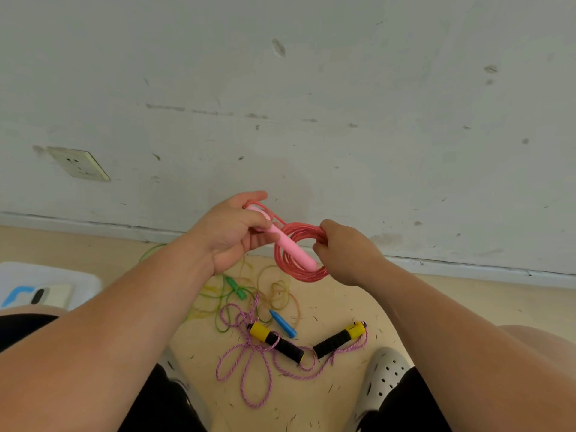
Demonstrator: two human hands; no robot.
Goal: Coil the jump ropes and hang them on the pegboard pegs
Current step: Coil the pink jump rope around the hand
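Pink handle [293,249] slants down-right from your left hand [230,235], which grips its upper end, across the mid-air red rope coil [299,275] that your right hand [346,257] pinches at its right side.

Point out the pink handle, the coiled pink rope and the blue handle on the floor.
pink handle [294,249]: head view, mid-shaft.
coiled pink rope [307,276]: head view, lower arc of coil.
blue handle [283,324]: head view, middle of body.

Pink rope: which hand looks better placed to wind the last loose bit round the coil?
Probably the left hand. It holds the pink handle with the loose strand leading from it, while the right hand pinches the coil to keep its loops together.
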